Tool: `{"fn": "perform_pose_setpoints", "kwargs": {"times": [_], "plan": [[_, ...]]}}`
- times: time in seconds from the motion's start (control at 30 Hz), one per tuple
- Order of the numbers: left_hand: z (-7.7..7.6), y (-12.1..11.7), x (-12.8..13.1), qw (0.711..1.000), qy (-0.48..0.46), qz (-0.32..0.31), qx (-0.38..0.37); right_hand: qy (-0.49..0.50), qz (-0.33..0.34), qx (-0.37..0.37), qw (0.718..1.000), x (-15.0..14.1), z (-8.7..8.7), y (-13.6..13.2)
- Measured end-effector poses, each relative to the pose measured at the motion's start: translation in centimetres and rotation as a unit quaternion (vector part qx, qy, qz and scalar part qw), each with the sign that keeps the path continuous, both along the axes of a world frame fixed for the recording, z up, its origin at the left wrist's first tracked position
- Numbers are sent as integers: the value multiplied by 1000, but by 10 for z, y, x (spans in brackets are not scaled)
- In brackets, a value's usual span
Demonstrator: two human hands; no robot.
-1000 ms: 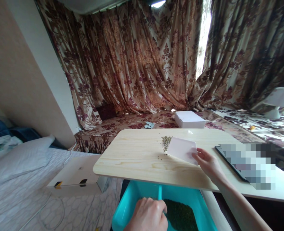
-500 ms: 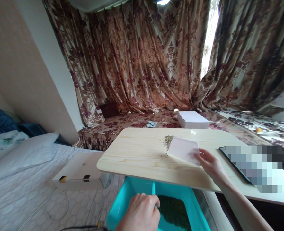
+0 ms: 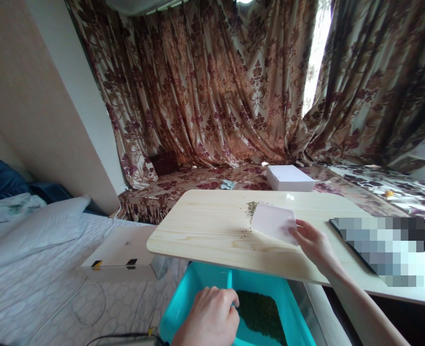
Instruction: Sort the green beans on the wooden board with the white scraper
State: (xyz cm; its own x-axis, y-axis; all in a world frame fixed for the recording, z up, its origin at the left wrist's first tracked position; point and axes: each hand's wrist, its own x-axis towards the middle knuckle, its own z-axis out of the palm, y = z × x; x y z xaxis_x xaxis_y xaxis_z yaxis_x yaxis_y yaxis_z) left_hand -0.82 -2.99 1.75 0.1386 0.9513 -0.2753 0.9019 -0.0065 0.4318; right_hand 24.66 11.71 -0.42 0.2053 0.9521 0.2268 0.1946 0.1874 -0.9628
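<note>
My right hand [image 3: 315,245] pinches the near edge of a white plastic scraper [image 3: 273,223] that lies tilted on a pale wooden board [image 3: 205,230]. Against the scraper's far left edge sits a small heap of green grains [image 3: 251,208]. Below the board's front edge, my left hand [image 3: 208,319] is closed around the rim and centre divider of a turquoise plastic bin [image 3: 183,302]. A dark green pile of grains [image 3: 261,315] lies in the bin's right compartment.
A white box [image 3: 289,178] rests on the patterned bench behind the board. A dark tablet [image 3: 374,245], partly blurred, lies at the right. A flat white box [image 3: 122,252] lies on the bed at the left. Heavy floral curtains hang behind.
The view has shifted slightly; both hands keep their grips. The scraper and the heap of grains stay in nearly the same place on the board.
</note>
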Motion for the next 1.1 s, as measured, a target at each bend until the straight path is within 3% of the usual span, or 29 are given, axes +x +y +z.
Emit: {"fn": "perform_pose_setpoints", "kwargs": {"times": [0.57, 0.83, 1.1], "plan": [[1, 3, -2, 1000, -7, -4, 19, 16, -24, -1, 1000, -1, -1, -1], [-1, 1, -3, 1000, -8, 7, 1, 13, 1, 6, 1000, -6, -6, 7], [-1, 2, -8, 1000, -15, 15, 2, 20, 4, -11, 1000, 3, -8, -3]]}}
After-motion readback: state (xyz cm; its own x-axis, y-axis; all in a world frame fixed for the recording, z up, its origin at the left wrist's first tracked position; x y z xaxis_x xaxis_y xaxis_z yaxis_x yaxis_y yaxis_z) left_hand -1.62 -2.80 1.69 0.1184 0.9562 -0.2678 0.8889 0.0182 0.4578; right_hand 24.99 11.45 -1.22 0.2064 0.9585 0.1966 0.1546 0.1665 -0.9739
